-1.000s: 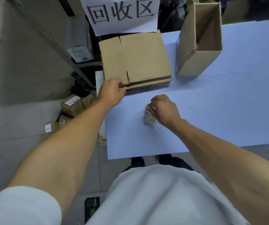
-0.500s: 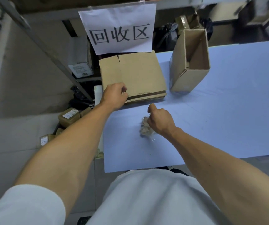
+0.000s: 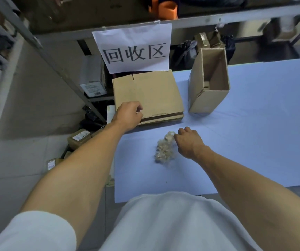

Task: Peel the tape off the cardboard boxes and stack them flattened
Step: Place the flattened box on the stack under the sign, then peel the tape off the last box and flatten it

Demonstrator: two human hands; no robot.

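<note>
At centre frame the left hand [image 3: 128, 115] curls its fingers over the near corner of the flattened cardboard stack [image 3: 148, 96] on the blue table [image 3: 263, 134]. The right hand [image 3: 189, 142] pinches the crumpled tape wad [image 3: 164, 148] just below. An open box [image 3: 209, 80] stands upper right.

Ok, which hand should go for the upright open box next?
Probably the right hand: it is nearer the open box, though it first has to drop the tape wad. The left hand rests on the flattened stack.
</note>
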